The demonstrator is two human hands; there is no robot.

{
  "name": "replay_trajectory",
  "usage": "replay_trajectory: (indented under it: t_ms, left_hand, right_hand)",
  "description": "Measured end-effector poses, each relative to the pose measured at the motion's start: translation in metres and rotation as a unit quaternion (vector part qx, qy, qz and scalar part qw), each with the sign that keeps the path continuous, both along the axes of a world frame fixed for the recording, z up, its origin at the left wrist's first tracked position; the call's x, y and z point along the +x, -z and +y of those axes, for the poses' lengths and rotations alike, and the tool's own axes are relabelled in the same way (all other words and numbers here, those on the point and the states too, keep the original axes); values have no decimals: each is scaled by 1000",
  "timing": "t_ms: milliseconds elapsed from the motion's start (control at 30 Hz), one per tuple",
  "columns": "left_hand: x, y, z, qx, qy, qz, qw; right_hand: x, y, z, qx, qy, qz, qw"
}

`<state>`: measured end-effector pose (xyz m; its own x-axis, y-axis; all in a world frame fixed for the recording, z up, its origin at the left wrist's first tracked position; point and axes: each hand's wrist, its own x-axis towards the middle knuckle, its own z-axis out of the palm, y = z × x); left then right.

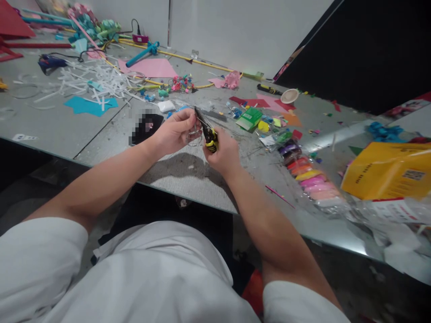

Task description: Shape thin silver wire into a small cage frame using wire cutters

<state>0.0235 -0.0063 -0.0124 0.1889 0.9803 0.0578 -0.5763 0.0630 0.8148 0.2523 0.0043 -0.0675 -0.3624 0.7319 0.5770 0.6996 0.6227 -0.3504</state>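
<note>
My right hand (224, 150) is closed around the black and yellow handles of a pair of pliers (209, 134), whose jaws point up and to the left. Close beside them, my left hand (178, 128) pinches a thin loop of wire (193, 136) between thumb and fingers. Part of that wire runs near the jaws; whether the jaws grip it, I cannot tell. Both hands are above the front part of the grey table (178, 172). A black item (151, 123), partly blurred out, lies just behind my left wrist.
White paper strips (101, 78) and a blue paper piece (90, 106) lie left. Ahead are small coloured bits (182, 84) and a green packet (249, 118). A pack of coloured clay (313, 179) and a yellow package (387, 172) lie right. A glue gun (52, 63) rests far left.
</note>
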Motion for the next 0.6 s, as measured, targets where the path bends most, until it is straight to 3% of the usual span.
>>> replay_trajectory:
  t_ms: [600]
  left_hand:
    - [7, 6, 2, 36, -25, -19, 999]
  right_hand:
    - [-13, -10, -12, -52, 18, 8, 998]
